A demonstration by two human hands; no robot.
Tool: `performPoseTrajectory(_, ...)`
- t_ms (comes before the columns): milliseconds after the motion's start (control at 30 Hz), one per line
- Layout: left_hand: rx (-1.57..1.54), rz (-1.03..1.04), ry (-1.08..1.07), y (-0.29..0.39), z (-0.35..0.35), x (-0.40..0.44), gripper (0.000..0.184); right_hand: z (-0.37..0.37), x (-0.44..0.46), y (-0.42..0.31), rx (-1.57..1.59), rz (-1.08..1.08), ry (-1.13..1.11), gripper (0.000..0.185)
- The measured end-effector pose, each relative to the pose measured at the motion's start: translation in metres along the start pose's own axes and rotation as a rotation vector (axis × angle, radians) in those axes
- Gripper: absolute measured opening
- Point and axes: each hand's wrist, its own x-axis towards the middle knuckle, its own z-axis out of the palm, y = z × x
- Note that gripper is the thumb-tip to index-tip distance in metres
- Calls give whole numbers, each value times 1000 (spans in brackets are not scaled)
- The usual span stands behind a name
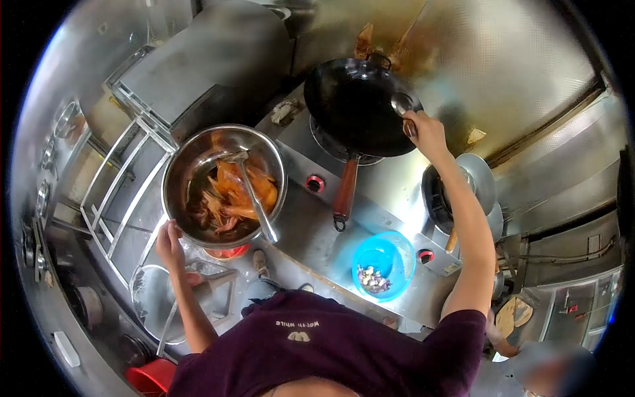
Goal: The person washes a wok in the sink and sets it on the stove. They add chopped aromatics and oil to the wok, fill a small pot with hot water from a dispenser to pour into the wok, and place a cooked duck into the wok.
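Maroon shirt (317, 344); ladle (401, 102) in right grip (426, 135)

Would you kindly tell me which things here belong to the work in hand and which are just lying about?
Probably in use: ladle, in the right hand; wok; steel bowl of meat, left hand at its rim; perhaps the blue basin.

Probably lying about: red tub; white object at far left.

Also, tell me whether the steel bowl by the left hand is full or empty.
Partly filled: the steel bowl has orange-brown meat inside, a metal utensil leaning across it, and bare wall showing above.
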Motion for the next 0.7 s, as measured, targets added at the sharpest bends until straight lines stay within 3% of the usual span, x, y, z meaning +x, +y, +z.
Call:
performPoseTrajectory(33, 18, -18, 22, -3, -4, -2, 20, 0, 1, -1, -91, -28, -60, 13)
performPoseTrajectory(67, 36, -34, 43, -7, -10, -3, 20, -2, 5, -4, 44, 5, 49, 15)
performPoseTrajectory(167, 34, -77, 88, -24, -25, 0, 20, -8, 35, 15, 469, 704, 155, 19)
performPoseTrajectory(233, 55, -89, 127, -28, -31, 7, 20, -9, 62, 18, 951, 827, 389, 24)
performPoseTrajectory(400, 61, -126, 136, -65, -47, 38, 19, 38, 177, -35, 1239, 834, 586, 23)
performPoseTrajectory(433, 68, -130, 144, -66, -48, 46, 19, 46, 202, -61, 1252, 728, 577, 25)
performPoseTrajectory(467, 74, -135, 150, -62, -48, 54, 19, 70, 228, -69, 1301, 654, 566, 16)
performPoseTrajectory(533, 122, -149, 172, -64, -50, 66, 20, 121, 283, -94, 1357, 626, 575, 17)
performPoseTrajectory(667, 194, -194, 114, -86, -61, 86, 21, 225, 365, -145, 1075, 465, 635, 12)
performPoseTrajectory(700, 177, -188, 128, -90, -64, 90, 21, 253, 380, -150, 858, 457, 594, 13)
